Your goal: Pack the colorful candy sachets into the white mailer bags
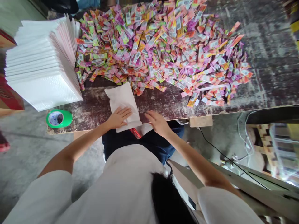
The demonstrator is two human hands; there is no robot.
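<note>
A white padded mailer (125, 101) lies near the front edge of the table, its lower end reaching past the edge. My left hand (120, 118) rests flat on it with the fingers stretched out. To the right of the mailer is my right hand (157, 123), slightly blurred, fingers extended toward the mailer and seemingly holding nothing. Below the mailer a red item (135, 133) and a pale, filmy piece (146, 128) show over my lap. What they are I cannot make out.
Many small colourful printed sachets (149, 46) are heaped across the back of the worn wooden table (93, 102). A tall stack of white mailers (44, 71) stands at the left. A green tape roll (59, 118) sits at the front left corner. Cables (224, 158) hang at the right.
</note>
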